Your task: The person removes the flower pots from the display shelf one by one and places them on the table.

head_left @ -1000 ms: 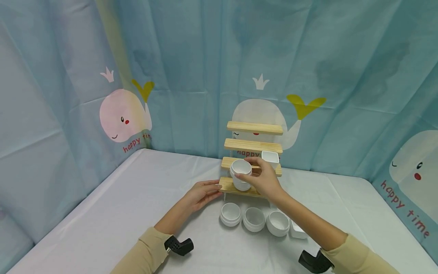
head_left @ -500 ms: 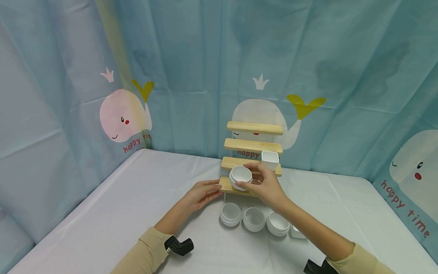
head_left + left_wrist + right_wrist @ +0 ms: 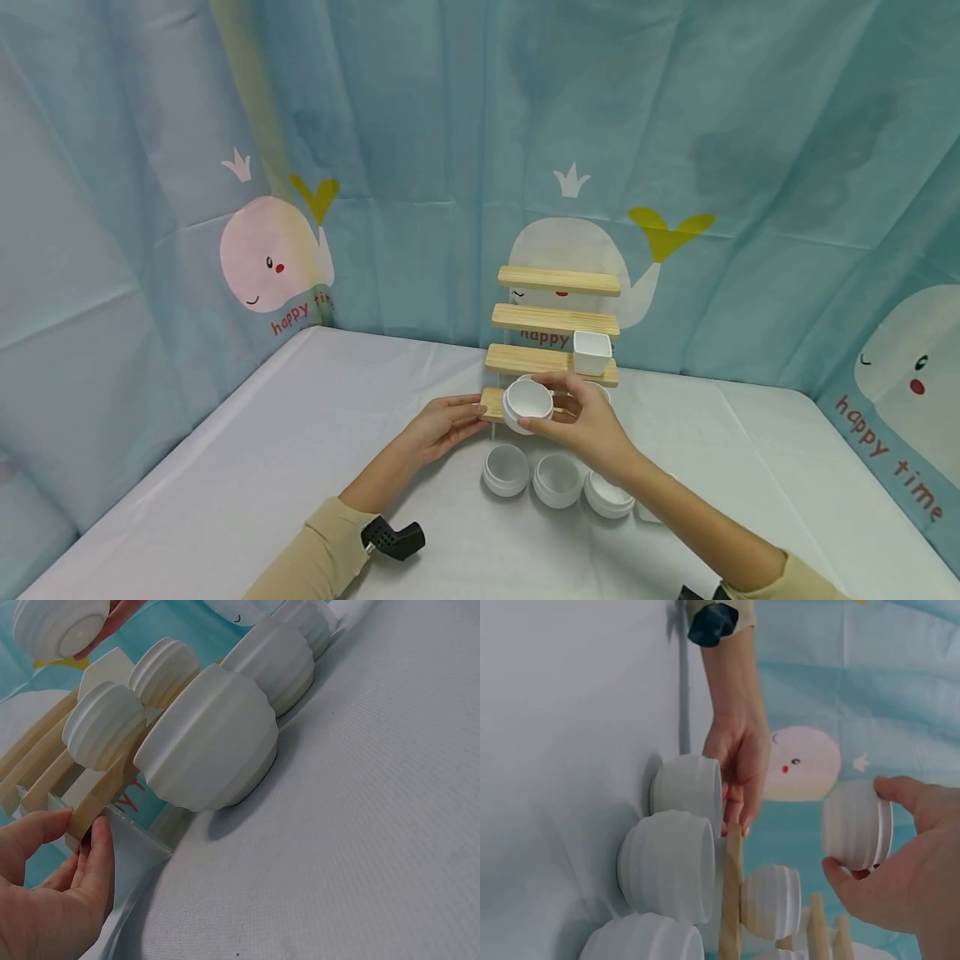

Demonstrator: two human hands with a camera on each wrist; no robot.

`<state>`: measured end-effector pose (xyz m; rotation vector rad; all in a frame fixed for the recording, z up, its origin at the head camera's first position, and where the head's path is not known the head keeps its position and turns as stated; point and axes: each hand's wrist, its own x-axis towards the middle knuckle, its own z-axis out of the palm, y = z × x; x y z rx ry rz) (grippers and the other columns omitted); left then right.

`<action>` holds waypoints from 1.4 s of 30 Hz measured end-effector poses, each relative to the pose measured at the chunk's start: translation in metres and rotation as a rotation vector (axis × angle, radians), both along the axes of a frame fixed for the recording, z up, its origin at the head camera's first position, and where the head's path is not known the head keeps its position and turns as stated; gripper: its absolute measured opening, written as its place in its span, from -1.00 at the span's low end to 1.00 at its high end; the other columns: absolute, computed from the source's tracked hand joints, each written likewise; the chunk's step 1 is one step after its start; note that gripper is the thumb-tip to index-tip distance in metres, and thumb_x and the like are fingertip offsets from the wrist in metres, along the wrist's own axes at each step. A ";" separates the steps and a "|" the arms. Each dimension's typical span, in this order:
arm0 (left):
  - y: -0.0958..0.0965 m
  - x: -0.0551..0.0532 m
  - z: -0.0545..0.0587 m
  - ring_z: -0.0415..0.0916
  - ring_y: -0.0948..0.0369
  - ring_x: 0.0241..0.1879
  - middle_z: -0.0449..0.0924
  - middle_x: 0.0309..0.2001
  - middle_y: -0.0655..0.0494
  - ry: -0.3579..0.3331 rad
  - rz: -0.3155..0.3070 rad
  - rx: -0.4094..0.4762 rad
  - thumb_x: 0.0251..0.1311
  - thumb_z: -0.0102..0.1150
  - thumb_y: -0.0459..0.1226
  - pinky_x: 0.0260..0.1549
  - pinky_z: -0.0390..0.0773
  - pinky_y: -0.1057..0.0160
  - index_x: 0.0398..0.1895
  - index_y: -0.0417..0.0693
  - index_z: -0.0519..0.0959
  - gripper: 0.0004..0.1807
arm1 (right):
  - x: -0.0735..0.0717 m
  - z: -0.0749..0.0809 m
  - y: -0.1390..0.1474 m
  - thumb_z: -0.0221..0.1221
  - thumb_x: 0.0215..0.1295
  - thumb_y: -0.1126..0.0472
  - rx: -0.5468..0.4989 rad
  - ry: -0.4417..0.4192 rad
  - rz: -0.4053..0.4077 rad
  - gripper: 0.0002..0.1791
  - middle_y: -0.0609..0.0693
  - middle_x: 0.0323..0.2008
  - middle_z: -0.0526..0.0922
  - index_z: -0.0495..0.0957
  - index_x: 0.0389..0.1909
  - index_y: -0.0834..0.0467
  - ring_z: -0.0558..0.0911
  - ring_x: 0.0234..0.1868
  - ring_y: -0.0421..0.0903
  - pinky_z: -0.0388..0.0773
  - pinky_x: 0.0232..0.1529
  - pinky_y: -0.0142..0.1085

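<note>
Holding one round white pot (image 3: 528, 404) pinched in the right hand (image 3: 588, 427), in the air over the lowest board (image 3: 491, 405) of the rack (image 3: 558, 279), and gripping that board's left end with the left hand (image 3: 446, 423). Leaving broad room toward the left edge of the worktop (image 3: 285, 433). Counting four boards, one square pot (image 3: 592, 352) at the second-lowest's right end, apparently two small pots (image 3: 105, 724) on the lowest, three round bowls (image 3: 557, 482) before the rack, one half-hidden white piece (image 3: 647, 514).
</note>
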<state>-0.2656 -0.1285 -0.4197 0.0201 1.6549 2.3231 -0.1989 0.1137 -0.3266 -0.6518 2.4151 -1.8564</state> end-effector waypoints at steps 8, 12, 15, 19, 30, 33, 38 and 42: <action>0.001 0.000 -0.001 0.67 0.18 0.00 0.41 0.37 -0.47 -0.001 0.010 -0.006 0.52 0.05 -0.52 0.13 0.73 0.30 0.49 -0.58 0.24 -0.45 | 0.004 -0.012 0.002 0.45 0.25 0.39 -0.039 -0.051 0.086 -0.33 0.34 0.25 0.51 0.41 0.34 0.40 0.70 0.12 0.11 0.79 0.04 -0.33; 0.001 0.000 -0.001 0.67 0.18 0.01 0.41 0.37 -0.48 -0.001 0.010 -0.005 0.52 0.05 -0.52 0.14 0.73 0.29 0.49 -0.59 0.24 -0.45 | 0.006 -0.018 0.002 0.46 0.25 0.38 -0.035 -0.045 0.110 -0.35 0.34 0.23 0.52 0.43 0.31 0.41 0.69 0.13 0.13 0.78 0.06 -0.33; 0.001 0.000 -0.001 0.67 0.17 0.02 0.42 0.36 -0.48 0.002 0.007 -0.008 0.52 0.05 -0.52 0.15 0.73 0.28 0.49 -0.59 0.23 -0.44 | 0.008 -0.022 0.003 0.46 0.25 0.35 -0.035 -0.045 0.126 -0.35 0.35 0.24 0.53 0.43 0.30 0.41 0.69 0.15 0.14 0.77 0.05 -0.34; 0.001 0.000 0.000 0.66 0.15 0.05 0.43 0.36 -0.46 -0.001 0.008 -0.015 0.52 0.05 -0.52 0.16 0.72 0.27 0.49 -0.58 0.25 -0.45 | 0.011 -0.026 0.004 0.47 0.26 0.34 -0.041 -0.032 0.147 -0.36 0.36 0.26 0.52 0.43 0.29 0.41 0.68 0.18 0.18 0.75 0.08 -0.36; 0.001 -0.001 -0.001 0.66 0.06 0.15 0.43 0.37 -0.47 -0.006 0.020 -0.019 0.53 0.07 -0.50 0.19 0.71 0.24 0.48 -0.57 0.27 -0.46 | 0.017 -0.035 0.003 0.51 0.19 0.37 -0.022 -0.008 0.177 -0.36 0.34 0.20 0.53 0.46 0.24 0.44 0.65 0.18 0.17 0.70 0.17 -0.38; 0.000 -0.001 -0.002 0.65 0.06 0.16 0.41 0.38 -0.47 -0.001 0.011 -0.018 0.53 0.06 -0.50 0.20 0.70 0.24 0.49 -0.57 0.26 -0.46 | 0.017 -0.038 0.004 0.51 0.18 0.38 -0.034 -0.012 0.204 -0.37 0.34 0.18 0.55 0.46 0.22 0.45 0.65 0.13 0.10 0.71 0.15 -0.39; 0.001 -0.001 -0.001 0.65 0.08 0.15 0.41 0.39 -0.46 -0.006 0.015 -0.024 0.53 0.06 -0.50 0.21 0.70 0.23 0.48 -0.56 0.27 -0.46 | 0.021 -0.041 0.004 0.52 0.18 0.37 -0.019 -0.042 0.214 -0.34 0.33 0.21 0.54 0.44 0.24 0.46 0.62 0.18 0.15 0.69 0.19 -0.39; 0.001 -0.002 0.000 0.65 0.09 0.13 0.40 0.40 -0.47 -0.011 0.017 -0.027 0.53 0.06 -0.51 0.20 0.70 0.24 0.49 -0.55 0.28 -0.46 | 0.023 -0.042 0.003 0.53 0.17 0.35 0.003 -0.060 0.203 -0.31 0.32 0.22 0.53 0.44 0.25 0.46 0.61 0.20 0.17 0.70 0.19 -0.38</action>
